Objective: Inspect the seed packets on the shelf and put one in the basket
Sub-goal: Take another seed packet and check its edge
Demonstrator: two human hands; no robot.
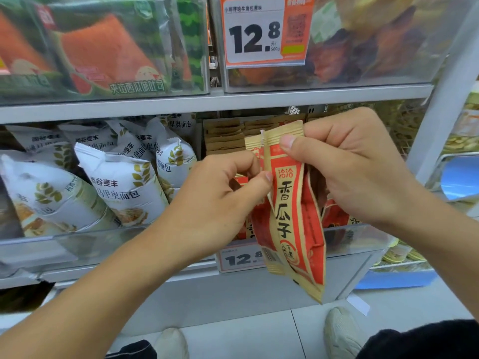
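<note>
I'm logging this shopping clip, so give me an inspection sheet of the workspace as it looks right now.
Surface: grey shelf carrying clear bins; pale floor below.
Job's things: red and tan seed packets held up before their bin; no basket seen.
Clutter: white bread bags in the left bin; watermelon toast packs above.
Grippers: left hand pinches a packet edge; right hand grips the packet tops, thumb in front.
Cables: nothing seen.
Surroundings: price tag reading 12.8; the person's shoes on the floor.
</note>
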